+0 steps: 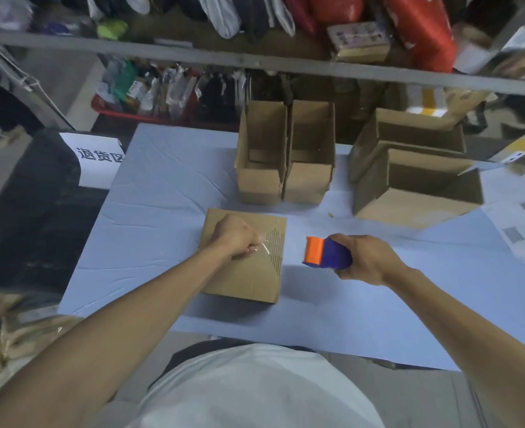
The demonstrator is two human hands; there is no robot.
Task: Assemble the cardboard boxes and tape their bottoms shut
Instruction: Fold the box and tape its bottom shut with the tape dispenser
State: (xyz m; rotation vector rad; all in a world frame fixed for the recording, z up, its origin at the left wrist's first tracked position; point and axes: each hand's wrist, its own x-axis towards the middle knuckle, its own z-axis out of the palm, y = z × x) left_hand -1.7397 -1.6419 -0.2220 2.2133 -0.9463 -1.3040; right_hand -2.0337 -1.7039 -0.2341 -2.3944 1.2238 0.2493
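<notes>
My left hand point(235, 237) pinches clear tape against the upturned box point(249, 273) near the table's point(162, 186) front edge, my right hand point(367, 259) grips the tape dispenser point(326, 253) beside it, and a slack strip could wrinkle or lift.

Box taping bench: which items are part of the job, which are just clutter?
In the job:
- box under the left hand, bottom up
- tape dispenser in the right hand
- clear tape strip
- four open boxes at the back

Lying about:
- printed papers
- white sign
- shelf goods
</notes>
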